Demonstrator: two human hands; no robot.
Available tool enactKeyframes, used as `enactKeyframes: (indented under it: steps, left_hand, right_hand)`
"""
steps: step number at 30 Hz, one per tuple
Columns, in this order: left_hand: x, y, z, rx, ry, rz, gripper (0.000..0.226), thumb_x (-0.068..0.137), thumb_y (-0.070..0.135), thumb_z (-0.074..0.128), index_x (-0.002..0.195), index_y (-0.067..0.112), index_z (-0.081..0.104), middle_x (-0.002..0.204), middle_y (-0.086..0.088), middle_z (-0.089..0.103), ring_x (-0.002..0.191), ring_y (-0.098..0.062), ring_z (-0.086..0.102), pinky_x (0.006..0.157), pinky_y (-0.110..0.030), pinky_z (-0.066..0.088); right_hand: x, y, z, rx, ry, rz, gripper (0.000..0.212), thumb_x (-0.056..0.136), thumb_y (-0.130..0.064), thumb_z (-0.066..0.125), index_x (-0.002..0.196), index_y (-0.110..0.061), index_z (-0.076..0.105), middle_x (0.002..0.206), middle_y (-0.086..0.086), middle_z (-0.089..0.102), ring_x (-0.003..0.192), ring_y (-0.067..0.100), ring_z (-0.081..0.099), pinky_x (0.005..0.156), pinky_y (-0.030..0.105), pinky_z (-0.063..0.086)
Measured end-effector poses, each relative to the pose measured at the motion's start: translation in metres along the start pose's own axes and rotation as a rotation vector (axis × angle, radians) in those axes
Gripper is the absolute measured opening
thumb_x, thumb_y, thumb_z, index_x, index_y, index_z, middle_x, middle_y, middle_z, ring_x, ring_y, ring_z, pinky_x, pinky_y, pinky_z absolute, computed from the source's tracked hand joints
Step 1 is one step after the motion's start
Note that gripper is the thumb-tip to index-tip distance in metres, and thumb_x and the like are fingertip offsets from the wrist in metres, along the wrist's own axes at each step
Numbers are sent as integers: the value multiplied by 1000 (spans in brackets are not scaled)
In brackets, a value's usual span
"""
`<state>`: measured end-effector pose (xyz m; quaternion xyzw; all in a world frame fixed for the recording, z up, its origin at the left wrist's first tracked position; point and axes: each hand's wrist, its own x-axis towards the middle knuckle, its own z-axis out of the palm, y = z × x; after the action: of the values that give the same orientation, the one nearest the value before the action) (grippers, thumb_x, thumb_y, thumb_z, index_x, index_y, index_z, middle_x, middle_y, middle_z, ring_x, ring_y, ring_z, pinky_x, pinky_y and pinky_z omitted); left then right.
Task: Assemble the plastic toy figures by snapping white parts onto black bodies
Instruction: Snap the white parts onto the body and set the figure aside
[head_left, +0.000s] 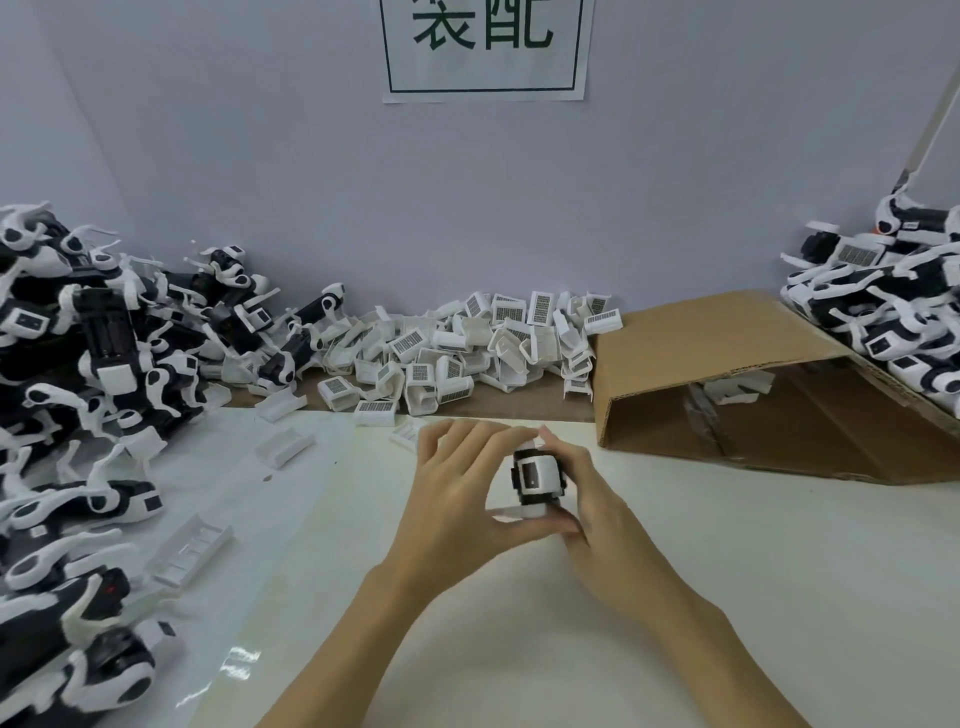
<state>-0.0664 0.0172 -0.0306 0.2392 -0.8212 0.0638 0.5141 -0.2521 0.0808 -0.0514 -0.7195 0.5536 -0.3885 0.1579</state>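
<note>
Head view, looking down on a pale desk (675, 597) set against a grey wall. Both hands meet just above the middle of the desk, and between them is one toy figure (537, 480), a black body wrapped with a white part. It is held clear of the desktop, with its long axis roughly upright, tilted slightly, and its white face with a dark rectangular window turned toward the camera. The upper end points toward the wall.

The left hand (457, 499) comes in from the lower left; its thumb presses under the figure's lower end while its fingers spread loosely behind the top, so its grip is closed around the figure. The right hand (587, 499) takes it from the right side, fingers curled round the far edge and the thumb against the lower right, also gripping the figure.

On the left lies a big heap of black-and-white figures (88, 364), spilling toward the near edge. Along the wall behind the hands sits a pile of loose white parts (467, 348), many with barcode-like labels. To the right a cardboard box (727, 353) lies on its side, with another stack of figures (893, 296) beyond it. A paper sign (485, 47) hangs on the wall.
</note>
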Motion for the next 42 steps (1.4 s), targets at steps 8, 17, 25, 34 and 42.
enactKeyframes:
  steps: [8, 17, 25, 34, 42]
  left_hand:
    - [4, 7, -12, -206, -134, -318, 56, 83, 73, 73, 122, 33, 67, 112, 23, 65, 113, -5, 59, 108, -36, 30]
    - [10, 0, -17, -652, -100, -732, 34, 101, 57, 57, 103, 32, 80, 103, 8, 75, 111, -20, 61, 94, -40, 49]
    - [12, -4, -15, -785, -264, -989, 76, 81, 75, 70, 105, 3, 70, 92, -22, 68, 86, -40, 66, 96, -57, 54]
    - [11, -13, -15, -828, -478, -1269, 89, 69, 88, 75, 99, 4, 78, 80, -17, 76, 67, -23, 70, 71, -34, 60]
    - [4, -16, -16, -891, -279, -971, 42, 90, 64, 70, 116, 33, 79, 114, 7, 79, 105, -3, 69, 101, -38, 44]
  right_hand:
    - [0, -7, 1, 73, 84, 25, 43, 104, -18, 61, 140, -35, 44, 133, -15, 55, 122, 4, 56, 95, 11, 44]
    - [0, -7, 0, 109, 108, -27, 53, 98, -15, 69, 139, -42, 49, 130, -23, 56, 123, 0, 57, 94, 8, 43]
    - [3, -17, -9, 331, 127, 203, 44, 90, -66, 68, 130, -49, 60, 104, -11, 67, 98, 12, 70, 87, 19, 53]
    - [7, -24, -11, 751, 32, 573, 69, 67, -78, 77, 114, -27, 74, 110, 7, 74, 95, 26, 72, 88, 42, 58]
    - [5, -21, -20, 617, 25, 423, 58, 75, -55, 87, 123, -29, 69, 113, -6, 77, 111, 11, 70, 103, 36, 52]
